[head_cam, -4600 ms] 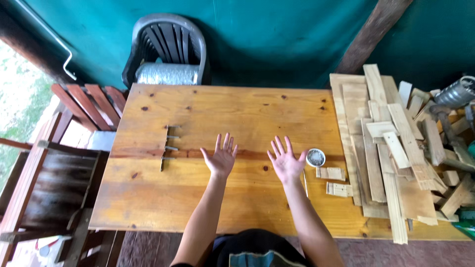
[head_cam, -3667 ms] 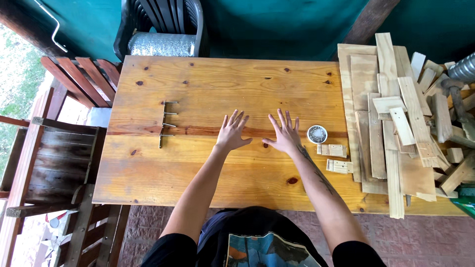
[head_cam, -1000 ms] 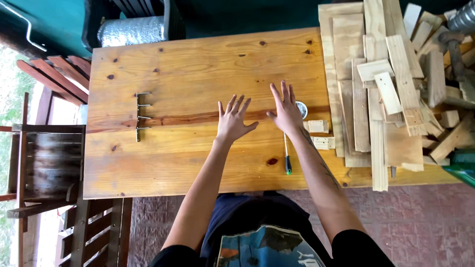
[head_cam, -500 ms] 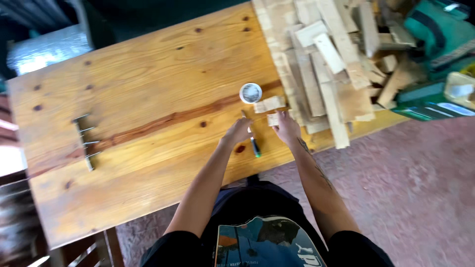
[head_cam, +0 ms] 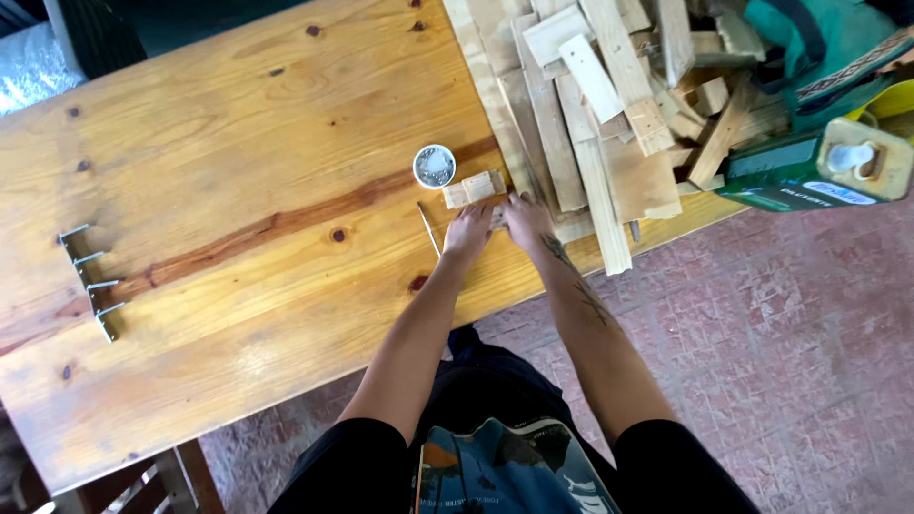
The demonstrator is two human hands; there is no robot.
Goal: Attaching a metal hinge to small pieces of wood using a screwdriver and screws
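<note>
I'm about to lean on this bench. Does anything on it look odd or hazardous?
Yes. A thin strip near the table's left end has nails sticking out sideways. The scrap wood pile at the right is jumbled, with one slat overhanging the near edge. Both hands, left hand and right hand, work beside a small block.

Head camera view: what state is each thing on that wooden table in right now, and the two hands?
Left hand: flat on the table, fingers by the small wood block.
Right hand: resting beside it, holding nothing visible.
Small wood block: lying flat.
Round tin: open, upright.
Thin tool: lying untouched.
Wood offcuts: piled loosely.
Nail strip: lying flat on the table's far left.
</note>
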